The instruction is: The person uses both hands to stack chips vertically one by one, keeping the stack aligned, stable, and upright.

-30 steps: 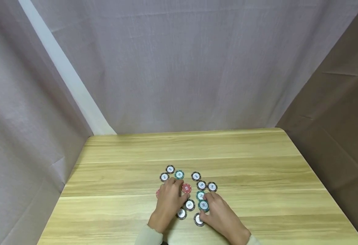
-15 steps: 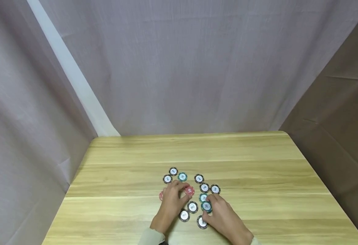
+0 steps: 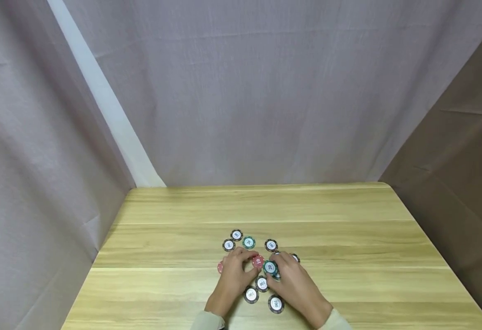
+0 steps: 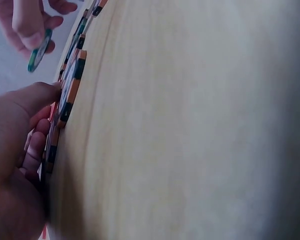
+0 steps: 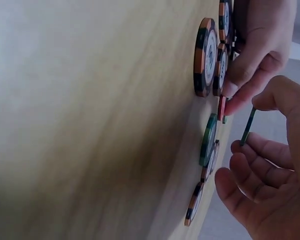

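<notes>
Since a second earlier, right hand point(image 3: 294, 286) lifted a green chip point(image 3: 270, 267) in a pinch, off the tabletop point(image 3: 348, 256); left hand point(image 3: 234, 275) pinched a red chip point(image 3: 258, 261).

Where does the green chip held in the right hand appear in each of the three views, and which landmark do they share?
Head: green chip, centre bottom, in the right hand.
Left wrist: top left, pinched in fingers.
Right wrist: edge-on, right of centre.
Shared landmark: the red chip at the left hand.
</notes>
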The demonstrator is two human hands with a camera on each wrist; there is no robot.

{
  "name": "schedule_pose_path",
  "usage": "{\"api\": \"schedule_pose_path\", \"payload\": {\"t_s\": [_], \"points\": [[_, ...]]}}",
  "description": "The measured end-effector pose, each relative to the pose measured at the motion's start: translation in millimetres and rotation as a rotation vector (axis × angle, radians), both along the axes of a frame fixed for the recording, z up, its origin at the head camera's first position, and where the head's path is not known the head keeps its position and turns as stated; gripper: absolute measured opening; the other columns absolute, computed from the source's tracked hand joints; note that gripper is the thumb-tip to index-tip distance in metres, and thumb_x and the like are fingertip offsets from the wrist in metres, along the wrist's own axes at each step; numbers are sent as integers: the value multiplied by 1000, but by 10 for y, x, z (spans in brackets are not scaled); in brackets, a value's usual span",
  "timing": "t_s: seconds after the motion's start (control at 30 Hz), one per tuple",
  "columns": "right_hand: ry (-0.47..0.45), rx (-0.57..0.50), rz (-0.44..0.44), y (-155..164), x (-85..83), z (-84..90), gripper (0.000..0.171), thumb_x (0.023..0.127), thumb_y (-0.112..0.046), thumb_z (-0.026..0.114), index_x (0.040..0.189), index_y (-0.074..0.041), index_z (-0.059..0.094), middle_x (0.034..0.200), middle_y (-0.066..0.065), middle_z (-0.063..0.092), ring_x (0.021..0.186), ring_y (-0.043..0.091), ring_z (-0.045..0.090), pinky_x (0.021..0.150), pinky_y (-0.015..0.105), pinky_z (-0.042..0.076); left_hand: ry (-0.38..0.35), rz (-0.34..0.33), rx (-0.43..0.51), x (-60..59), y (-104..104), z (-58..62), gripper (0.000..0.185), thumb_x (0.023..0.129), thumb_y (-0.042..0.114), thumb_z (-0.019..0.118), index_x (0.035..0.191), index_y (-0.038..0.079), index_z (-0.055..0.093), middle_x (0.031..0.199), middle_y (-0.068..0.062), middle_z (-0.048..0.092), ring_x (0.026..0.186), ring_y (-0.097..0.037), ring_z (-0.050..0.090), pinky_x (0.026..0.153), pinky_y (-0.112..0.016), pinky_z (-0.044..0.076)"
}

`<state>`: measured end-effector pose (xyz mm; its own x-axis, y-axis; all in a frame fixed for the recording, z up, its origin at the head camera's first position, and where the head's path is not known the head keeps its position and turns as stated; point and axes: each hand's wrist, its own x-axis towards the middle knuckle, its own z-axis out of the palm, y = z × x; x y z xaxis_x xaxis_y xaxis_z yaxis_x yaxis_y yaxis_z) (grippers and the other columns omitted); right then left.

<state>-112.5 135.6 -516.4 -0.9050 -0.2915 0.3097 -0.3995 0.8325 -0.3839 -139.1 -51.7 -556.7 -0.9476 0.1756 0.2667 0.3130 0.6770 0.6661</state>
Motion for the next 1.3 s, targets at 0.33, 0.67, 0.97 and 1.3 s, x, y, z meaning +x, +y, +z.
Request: {"api": "schedule_pose_path", "payload": {"t_s": [0.33, 0.67, 0.97, 1.3], "points": [[52, 95, 62, -71, -219, -93, 41, 83, -26, 84, 115, -2, 74, 110, 8, 73, 100, 23, 66, 88, 42, 59, 21, 3, 16, 12, 2, -13, 39, 77, 15, 87, 116, 15, 79, 106, 3, 73, 103, -17, 63, 87, -38, 42], [31, 75, 118, -57, -310, -95, 40, 85, -22, 86, 119, -5, 74, 115, 7, 75, 106, 23, 65, 94, 45, 55, 22, -8, -4, -15, 31, -3, 43, 79, 18, 88, 119, 13, 77, 104, 3, 72, 104, -19, 63, 90, -40, 44], [-70, -40, 156, -100, -325, -101, 24, 88, -13, 83, 111, -11, 75, 113, 2, 76, 112, 22, 67, 97, 47, 56, 7, -20, 17, -7, -47, 35, 40, 80, 23, 91, 117, 15, 77, 106, 2, 73, 104, -20, 65, 96, -49, 49], [-157, -135, 140, -56, -287, -35, 25, 88, 2, 77, 111, -8, 75, 114, 4, 74, 113, 24, 67, 97, 45, 57, 13, -22, 28, 7, 27, 78, 36, 80, 25, 91, 113, 19, 79, 106, 2, 74, 102, -18, 67, 93, -46, 48]]}}
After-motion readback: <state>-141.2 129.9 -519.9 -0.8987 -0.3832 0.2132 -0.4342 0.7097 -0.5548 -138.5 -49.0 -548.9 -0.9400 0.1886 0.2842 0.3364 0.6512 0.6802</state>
